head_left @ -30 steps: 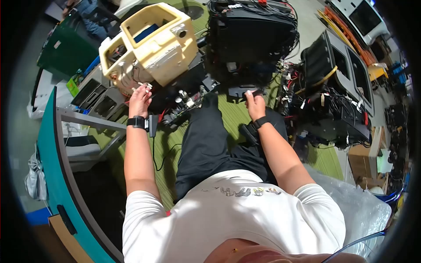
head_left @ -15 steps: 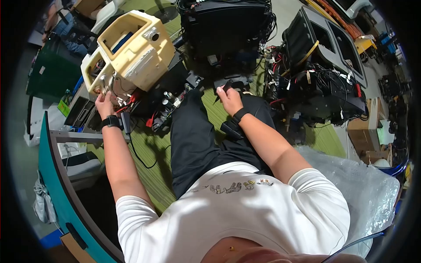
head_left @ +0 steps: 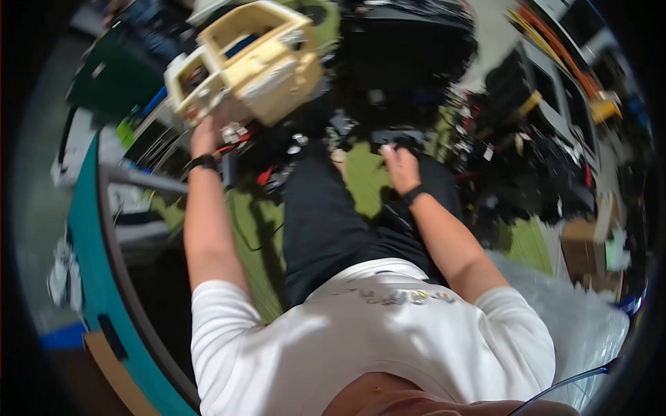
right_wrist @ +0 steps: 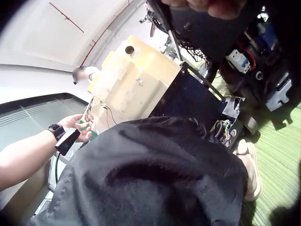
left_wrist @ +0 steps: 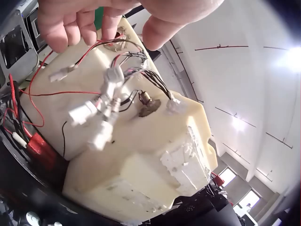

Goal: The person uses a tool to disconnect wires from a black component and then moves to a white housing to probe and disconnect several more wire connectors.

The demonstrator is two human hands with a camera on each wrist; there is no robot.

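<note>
Your left hand is up at the cream housing, fingers curled around its wire bundle. Your right hand is on a black part by your knee; can't tell the grip, too blurry.

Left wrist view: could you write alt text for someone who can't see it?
A left hand reaches down with loosely curled fingers to a tangle of wires and white connectors on a cream plastic housing.
</note>
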